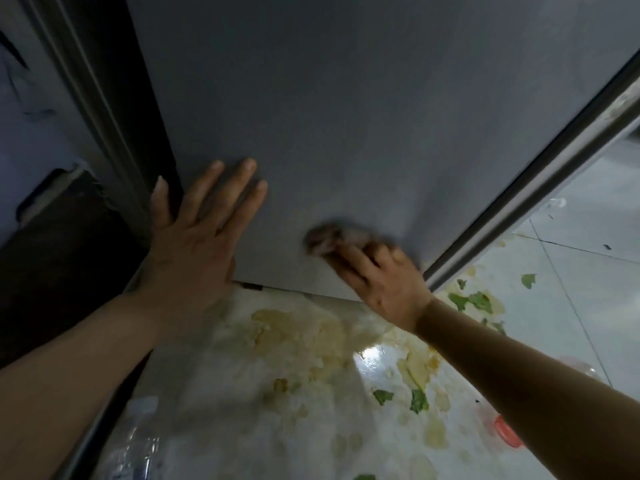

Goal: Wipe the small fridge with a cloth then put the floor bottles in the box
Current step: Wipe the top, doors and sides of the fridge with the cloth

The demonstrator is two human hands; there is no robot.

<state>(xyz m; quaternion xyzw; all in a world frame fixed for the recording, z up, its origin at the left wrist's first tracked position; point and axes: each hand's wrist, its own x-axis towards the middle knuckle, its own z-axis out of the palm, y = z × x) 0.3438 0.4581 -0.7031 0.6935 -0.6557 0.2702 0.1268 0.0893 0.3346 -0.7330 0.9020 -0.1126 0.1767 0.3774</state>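
The small fridge (346,98) fills the upper view as a flat grey panel seen from close up. My left hand (197,233) lies flat against its lower left part, fingers spread, thumb at the panel's edge. My right hand (377,275) presses a crumpled brownish cloth (332,237) against the panel near its bottom edge; the cloth is blurred. A clear plastic bottle (135,441) lies on the floor at the lower left, under my left forearm. Another clear bottle with a red cap (505,431) lies on the floor at the right, partly behind my right forearm.
The pale tiled floor (571,306) below the fridge carries yellowish smears (304,337) and green leaf scraps (471,301). A dark gap and a grey frame (104,116) run along the fridge's left side. A silvery strip (536,174) edges the fridge on the right.
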